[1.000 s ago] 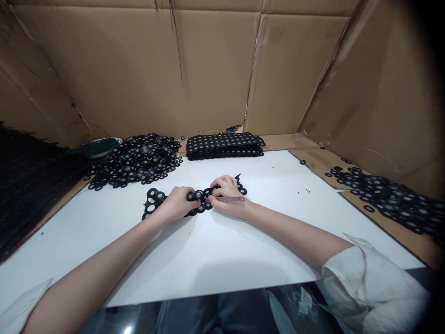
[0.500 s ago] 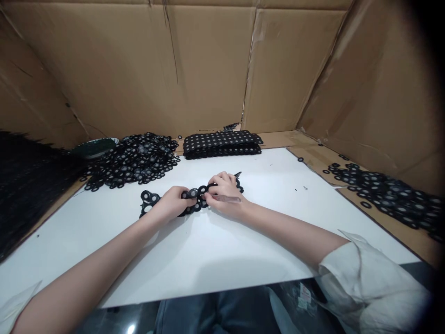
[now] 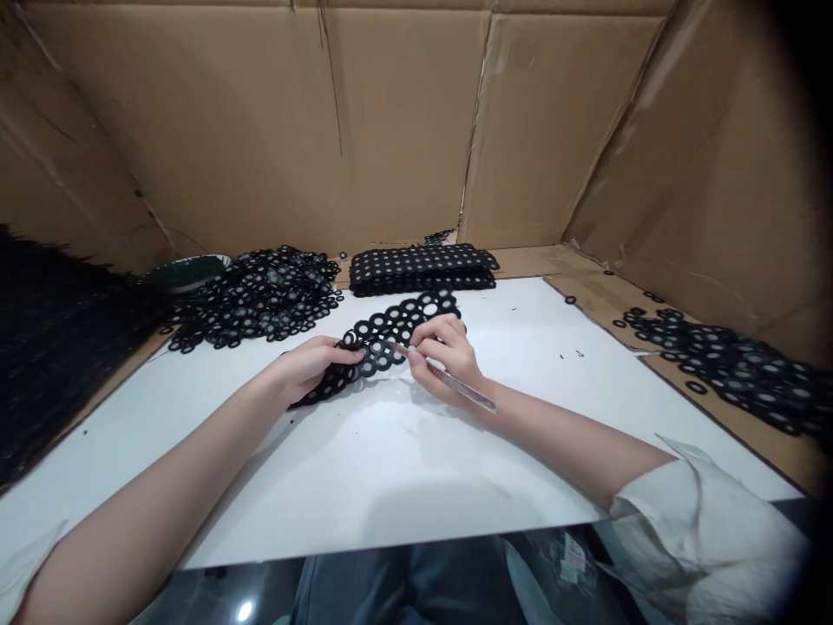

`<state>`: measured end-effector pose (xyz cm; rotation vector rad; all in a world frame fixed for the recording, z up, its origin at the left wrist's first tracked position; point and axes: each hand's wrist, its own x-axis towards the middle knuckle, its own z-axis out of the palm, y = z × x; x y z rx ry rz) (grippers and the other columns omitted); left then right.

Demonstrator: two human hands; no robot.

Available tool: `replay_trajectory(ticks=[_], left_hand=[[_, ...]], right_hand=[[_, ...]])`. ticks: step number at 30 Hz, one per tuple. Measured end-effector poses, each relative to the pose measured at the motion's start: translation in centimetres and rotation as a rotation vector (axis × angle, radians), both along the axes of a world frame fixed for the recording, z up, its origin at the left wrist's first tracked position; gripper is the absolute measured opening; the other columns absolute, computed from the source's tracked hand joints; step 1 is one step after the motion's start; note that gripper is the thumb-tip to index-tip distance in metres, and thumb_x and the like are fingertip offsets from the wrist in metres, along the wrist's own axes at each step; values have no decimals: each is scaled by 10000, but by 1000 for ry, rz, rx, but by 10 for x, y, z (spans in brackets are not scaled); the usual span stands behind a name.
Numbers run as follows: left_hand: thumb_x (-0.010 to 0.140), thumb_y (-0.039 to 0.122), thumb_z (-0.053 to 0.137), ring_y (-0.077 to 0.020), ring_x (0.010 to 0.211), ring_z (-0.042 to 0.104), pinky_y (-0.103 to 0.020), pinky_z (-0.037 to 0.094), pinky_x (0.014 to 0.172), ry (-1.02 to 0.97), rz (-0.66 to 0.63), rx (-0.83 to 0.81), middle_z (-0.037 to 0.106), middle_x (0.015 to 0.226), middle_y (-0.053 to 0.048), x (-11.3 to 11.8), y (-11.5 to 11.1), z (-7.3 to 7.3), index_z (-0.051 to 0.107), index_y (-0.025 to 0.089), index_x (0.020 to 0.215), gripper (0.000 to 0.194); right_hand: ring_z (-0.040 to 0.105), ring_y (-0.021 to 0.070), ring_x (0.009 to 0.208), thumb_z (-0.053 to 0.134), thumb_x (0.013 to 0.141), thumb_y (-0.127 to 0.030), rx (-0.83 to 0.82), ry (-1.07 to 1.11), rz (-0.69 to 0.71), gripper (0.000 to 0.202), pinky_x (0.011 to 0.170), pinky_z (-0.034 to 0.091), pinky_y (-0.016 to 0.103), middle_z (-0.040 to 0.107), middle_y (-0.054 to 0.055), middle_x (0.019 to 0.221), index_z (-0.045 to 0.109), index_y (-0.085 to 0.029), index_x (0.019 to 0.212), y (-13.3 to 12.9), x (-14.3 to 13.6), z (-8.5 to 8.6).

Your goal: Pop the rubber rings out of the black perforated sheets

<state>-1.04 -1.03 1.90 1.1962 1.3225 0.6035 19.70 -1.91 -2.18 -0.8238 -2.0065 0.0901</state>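
Note:
A strip of joined black rings (image 3: pixel 381 358) slants over the white board, its far end reaching up to the right. My left hand (image 3: pixel 311 369) is closed on the strip's left part, with the thumb on top of the rings. Part of the strip hangs below those fingers. My right hand (image 3: pixel 449 354) pinches a slim silver pair of tweezers (image 3: pixel 465 389). The tip of the tweezers points left and lies over the rings beside my left thumb; whether it touches them I cannot tell.
A heap of loose black rings (image 3: pixel 266 295) lies at the back left, beside a bowl (image 3: pixel 188 273) of dark material. Folded ring mesh (image 3: pixel 423 265) sits at the back. More rings (image 3: pixel 742 365) lie on the right cardboard. Cardboard walls (image 3: pixel 403 121) enclose the white board (image 3: pixel 364 486).
The strip has been spread out, and its right end now extends up and away. My right hand has moved right, baring more of the tweezers. My left hand still holds the strip.

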Motion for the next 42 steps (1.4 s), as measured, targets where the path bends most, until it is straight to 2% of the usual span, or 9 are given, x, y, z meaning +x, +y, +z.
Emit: replay_trajectory(ticks=[5,8,10,13,19,25,34,39,42], left_hand=[[584,274,684,-174,756,580,-277,429,664,-100,140,89,659,827,-45,-4,3,-4,599,169,673,162],[589,282,686,-180,762,584,-277,429,648,-101,149,101,662,821,-42,-4,2,-5,601,173,670,160],[594,301,684,-191,781,588,-279,431,644,-90,128,100,663,836,-50,-4,0,-4,604,172,687,178],[600,318,681,-214,823,593,-291,440,664,-82,80,89,663,892,-68,-2,-3,-4,614,167,746,220],[619,348,675,-230,861,595,-320,446,720,-70,-32,81,659,936,-86,-1,-5,-4,628,154,863,315],[597,382,691,-240,855,602,-345,454,747,-68,-88,23,664,918,-88,-3,-4,-4,630,148,864,361],[654,423,638,-237,939,582,-335,436,798,-184,78,118,640,1026,-74,4,-6,-11,622,189,910,347],[616,358,672,-224,910,581,-315,426,771,-175,143,149,661,939,-47,4,-3,-12,633,189,796,249],[610,317,667,-217,898,575,-308,418,764,-154,116,167,660,905,-38,3,-2,-12,631,180,740,192]], right_hand=[[521,128,594,348,837,-401,-573,171,240,367,554,405,268,530,22,590,494,-181,582,-4,-8,-3],[558,126,623,381,816,-442,-915,379,391,366,530,419,247,601,56,702,524,-162,629,2,-14,-6],[578,140,707,438,790,-436,-1010,519,456,344,573,440,251,617,79,794,516,-155,609,8,-16,-6],[577,139,763,488,771,-410,-1009,635,475,300,650,452,266,616,61,817,508,-161,604,10,-16,-2],[583,179,872,467,781,-398,-934,455,314,284,585,452,253,631,54,920,538,-180,614,-1,-12,12],[593,184,923,441,796,-365,-801,398,250,305,650,445,241,610,18,721,494,-173,564,1,-13,8],[601,192,885,429,804,-371,-742,398,254,312,616,426,238,568,12,658,461,-175,563,4,-14,2],[607,178,829,428,800,-350,-714,364,205,304,625,402,236,607,15,674,480,-175,556,5,-13,1],[606,173,792,429,792,-349,-720,371,170,306,623,396,239,623,18,680,496,-177,548,7,-13,0]])
